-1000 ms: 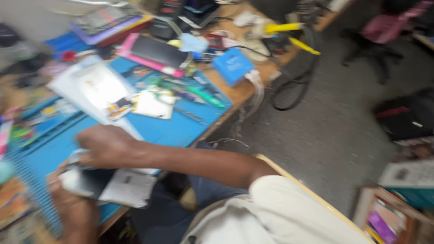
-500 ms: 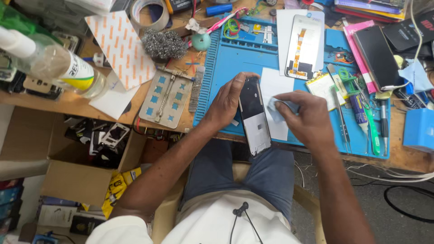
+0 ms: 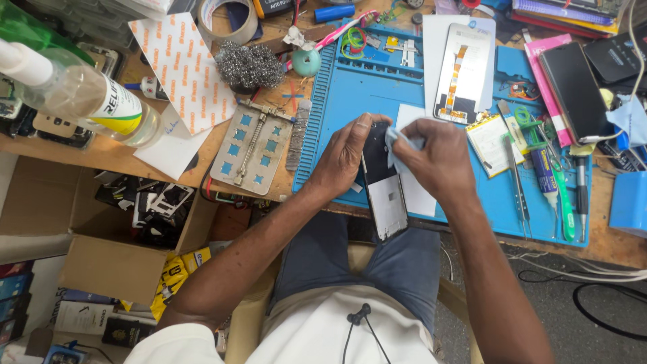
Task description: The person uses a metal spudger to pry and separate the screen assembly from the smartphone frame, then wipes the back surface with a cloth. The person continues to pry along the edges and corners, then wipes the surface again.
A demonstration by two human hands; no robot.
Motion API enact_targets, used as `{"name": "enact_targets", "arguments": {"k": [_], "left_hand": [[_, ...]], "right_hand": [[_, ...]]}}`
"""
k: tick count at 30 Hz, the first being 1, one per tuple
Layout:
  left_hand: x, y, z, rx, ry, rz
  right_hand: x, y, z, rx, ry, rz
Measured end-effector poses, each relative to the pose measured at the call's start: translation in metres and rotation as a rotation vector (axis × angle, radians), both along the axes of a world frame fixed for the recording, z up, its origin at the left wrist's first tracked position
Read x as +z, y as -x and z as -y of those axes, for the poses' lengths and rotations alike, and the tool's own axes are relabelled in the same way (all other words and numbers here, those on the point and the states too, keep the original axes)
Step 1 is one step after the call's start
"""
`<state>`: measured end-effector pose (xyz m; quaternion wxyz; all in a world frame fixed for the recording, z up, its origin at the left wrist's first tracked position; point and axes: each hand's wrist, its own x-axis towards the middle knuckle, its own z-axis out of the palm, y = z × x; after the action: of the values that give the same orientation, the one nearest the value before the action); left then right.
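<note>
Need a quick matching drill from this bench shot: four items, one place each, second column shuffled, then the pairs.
Things:
1. steel wool ball
2. tape roll
3. tweezers
4. clear bottle

Places:
A. right part of the blue mat, beside the green-capped tube
B. far left, lying on its side
C. top edge, left of the mat
D. on the bench just left of the mat's upper corner

Pairs: 1-D, 2-C, 3-A, 4-B
</note>
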<state>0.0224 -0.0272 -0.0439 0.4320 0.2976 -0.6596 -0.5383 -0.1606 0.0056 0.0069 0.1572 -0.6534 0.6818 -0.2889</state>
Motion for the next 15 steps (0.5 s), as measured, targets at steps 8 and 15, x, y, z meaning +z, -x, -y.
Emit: {"name": "enact_targets", "arguments": {"k": [8,15], "left_hand": [[-0.001,0.001,0.002,-0.007,0.012,-0.028],[-0.005,0.005,0.002,0.037,-0.049,-0.027]], "right_hand": [[-0.004,0.002,0.016,-0.023,-0.002,-0.003],[-0.012,0.020,-0.058,-0.043,-0.342,-0.077]]}}
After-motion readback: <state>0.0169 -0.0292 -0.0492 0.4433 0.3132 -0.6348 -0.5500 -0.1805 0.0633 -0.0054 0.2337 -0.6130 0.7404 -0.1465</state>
